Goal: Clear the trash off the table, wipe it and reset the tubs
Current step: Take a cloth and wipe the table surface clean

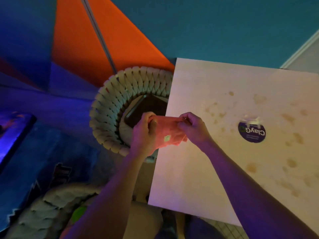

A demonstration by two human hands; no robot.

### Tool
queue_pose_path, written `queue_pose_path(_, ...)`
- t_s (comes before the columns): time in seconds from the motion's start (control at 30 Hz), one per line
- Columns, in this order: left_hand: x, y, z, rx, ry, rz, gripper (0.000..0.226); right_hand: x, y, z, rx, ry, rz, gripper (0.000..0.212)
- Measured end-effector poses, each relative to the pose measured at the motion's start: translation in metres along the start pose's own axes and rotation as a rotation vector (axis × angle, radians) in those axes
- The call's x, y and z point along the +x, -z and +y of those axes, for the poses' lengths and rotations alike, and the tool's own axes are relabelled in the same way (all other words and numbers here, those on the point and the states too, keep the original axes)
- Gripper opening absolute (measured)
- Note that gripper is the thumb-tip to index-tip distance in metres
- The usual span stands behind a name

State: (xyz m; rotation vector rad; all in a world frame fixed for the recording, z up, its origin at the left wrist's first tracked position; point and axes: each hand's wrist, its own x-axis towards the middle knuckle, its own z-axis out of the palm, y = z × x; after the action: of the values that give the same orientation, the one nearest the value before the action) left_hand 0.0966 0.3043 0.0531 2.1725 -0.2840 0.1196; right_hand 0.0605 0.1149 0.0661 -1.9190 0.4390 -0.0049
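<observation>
Wipe step, prep phase. I've got the thin orange-pink cloth (168,133) held between both hands over the table's left edge, roughly mid-length. Left hand (144,133) grips its left end, fingers curled round the fabric; right hand (193,129) pinches the top right edge between thumb and fingertips. Cloth hangs slack between them, looks half unfolded, small pale tag showing on it. It's above the white square table (198,169), not pressed on the top yet. Table top carries brownish stain blotches (291,163) scattered over the right half, plus a round dark-blue "Clay" sticker or lid (252,133) with a pale scrap at its far edge; can't tell if that's stuck down or loose trash. No tubs in view. Woven pale rope basket (110,109) sits just left of the table, dark tray-like thing inside. Next move, my call: bunch or flatten the cloth into one hand, go right to the stains, press and scrub. Sticker needs checking first.
</observation>
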Motion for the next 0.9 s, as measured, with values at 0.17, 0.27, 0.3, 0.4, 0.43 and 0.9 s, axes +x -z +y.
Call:
queue_pose_path(0.17, -0.043, -0.026, 0.013, 0.007, 0.046, -0.123, 0.017, -0.036, 0.028, 0.034, 0.05, -0.071, 0.009, 0.013)
queue_pose_path(0.27, -0.074, -0.045, 0.028, 0.045, 0.103, -0.146, 0.017, -0.059, 0.049, 0.057, 0.05, -0.112, -0.011, 0.013)
queue_pose_path(0.3, -0.084, -0.051, 0.032, 0.06, 0.114, -0.153, 0.018, -0.067, 0.054, 0.064, 0.039, -0.131, -0.023, 0.013)
queue_pose_path(0.4, -0.109, -0.067, 0.035, 0.084, 0.125, -0.155, 0.019, -0.086, 0.067, 0.088, 0.06, -0.195, -0.069, 0.012)
queue_pose_path(0.43, -0.118, -0.071, 0.035, 0.093, 0.13, -0.156, 0.018, -0.093, 0.07, 0.096, 0.073, -0.218, -0.088, 0.012)
queue_pose_path(0.9, -0.162, -0.115, 0.037, 0.323, 0.249, -0.326, 0.023, -0.125, 0.084, 0.166, -0.145, -0.248, -0.037, 0.017)
